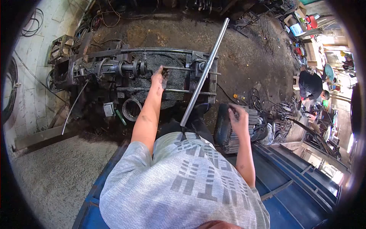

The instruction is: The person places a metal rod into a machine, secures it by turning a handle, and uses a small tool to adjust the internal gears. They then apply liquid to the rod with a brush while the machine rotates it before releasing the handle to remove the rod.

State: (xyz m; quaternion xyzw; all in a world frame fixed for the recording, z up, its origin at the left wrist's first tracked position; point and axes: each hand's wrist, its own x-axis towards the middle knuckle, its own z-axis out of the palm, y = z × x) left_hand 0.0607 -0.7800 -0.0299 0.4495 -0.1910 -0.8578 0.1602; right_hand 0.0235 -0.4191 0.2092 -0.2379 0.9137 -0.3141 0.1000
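Note:
My left hand (159, 79) reaches over the machine (110, 68), its thumb and fingers closed around the near end of a thin metal rod (178, 68). This rod runs right into a block at the machine's end. My right hand (239, 119) is at the right, fingers loosely bent and apart, holding nothing. It hovers over or beside a stack of metal rods (242, 131); contact cannot be made out. A long, shiny metal bar (207, 68) slants across the machine's right end, its lower end close to my lap.
Dark metal shavings (154, 82) fill the machine's bed. A metal ring (132, 109) and a green bottle-like object (121, 117) lie below it. Blue metal framing (282, 187) is beside me. Another person (310, 84) bends over at the far right, near piled parts.

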